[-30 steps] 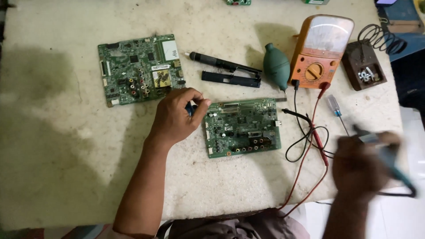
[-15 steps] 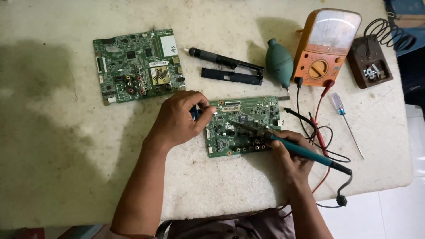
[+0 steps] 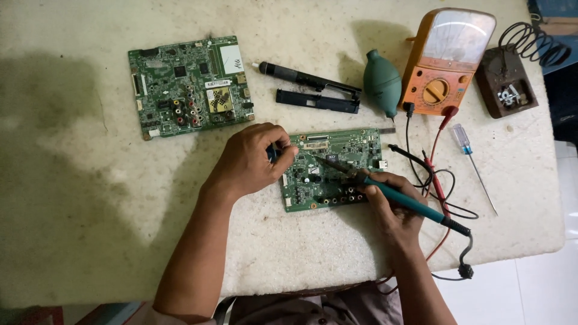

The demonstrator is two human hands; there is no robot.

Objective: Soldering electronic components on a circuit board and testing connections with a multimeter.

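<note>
Since a moment ago the right hand point(image 3: 391, 204) has hardly shifted, its grip clenched round the teal-handled soldering iron point(image 3: 400, 198), metal tip on the small green circuit board point(image 3: 331, 168) lying flat mid-desk. The left hand point(image 3: 250, 159) stays pinching something dark at the board's left edge. Around them the rough, pale desk point(image 3: 90, 180) carries a larger green board point(image 3: 189, 84) and an orange meter point(image 3: 445, 60).

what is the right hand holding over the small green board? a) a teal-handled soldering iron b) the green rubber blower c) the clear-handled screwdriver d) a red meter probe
a: the right hand grips the teal-handled soldering iron, its tip over the small green board.
</note>
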